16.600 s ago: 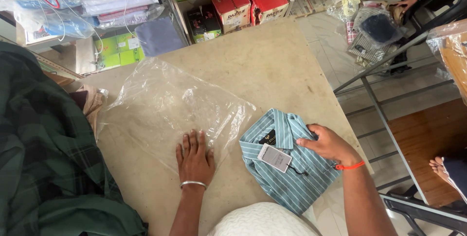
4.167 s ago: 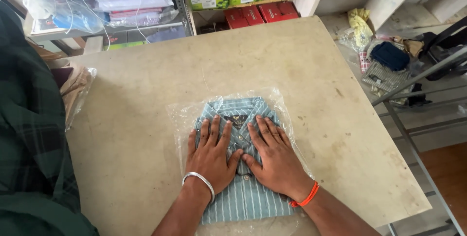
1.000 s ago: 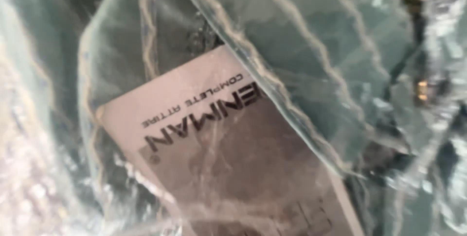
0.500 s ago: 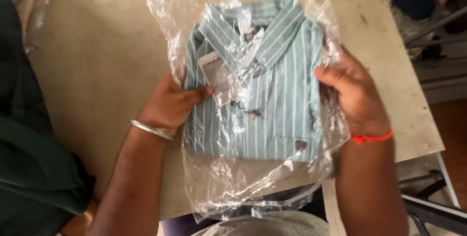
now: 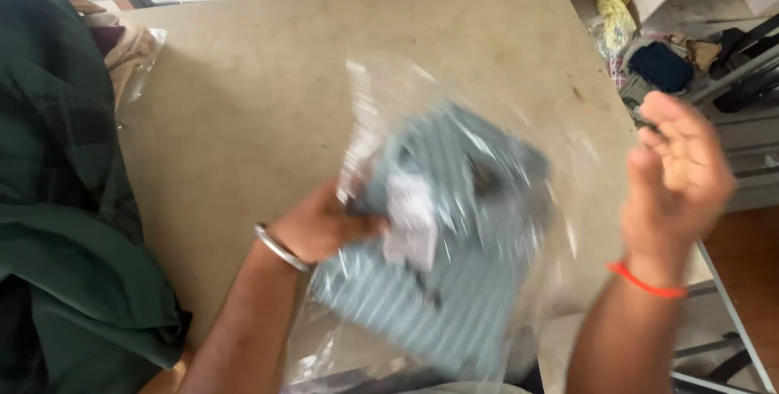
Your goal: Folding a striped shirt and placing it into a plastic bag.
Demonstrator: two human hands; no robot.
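— What has the person got there?

— A folded striped shirt (image 5: pixel 454 280), pale blue-green, sealed inside a clear plastic bag (image 5: pixel 560 199). It is blurred, so I can only make out the stripes and a pale tag (image 5: pixel 410 228) near the middle. The left hand (image 5: pixel 320 228) is closed on the bag's left edge, thumb on top, holding the whole packet up above the near part of the bench (image 5: pixel 268 102).

— And the other one?

— The right hand (image 5: pixel 677 175) is off the packet, raised beside its right edge with fingers spread and loosely curled, gripping nothing. There is an orange thread around that wrist and a metal bangle on the left wrist.

— Is there room around it?

— Plenty. The beige bench top behind and to the left of the packet is bare as far as I can see. The packet's lower end hangs past the near edge, toward the person. The right hand sits about over the bench's right edge.

— What crowds the sides?

— A dark green checked cloth (image 5: pixel 57 199) lies along the left edge, with a bagged beige bundle (image 5: pixel 130 53) at the far left corner. Off the right edge, on the floor, is a heap of clothes (image 5: pixel 649 61), and metal bars (image 5: pixel 730 77) run past it.
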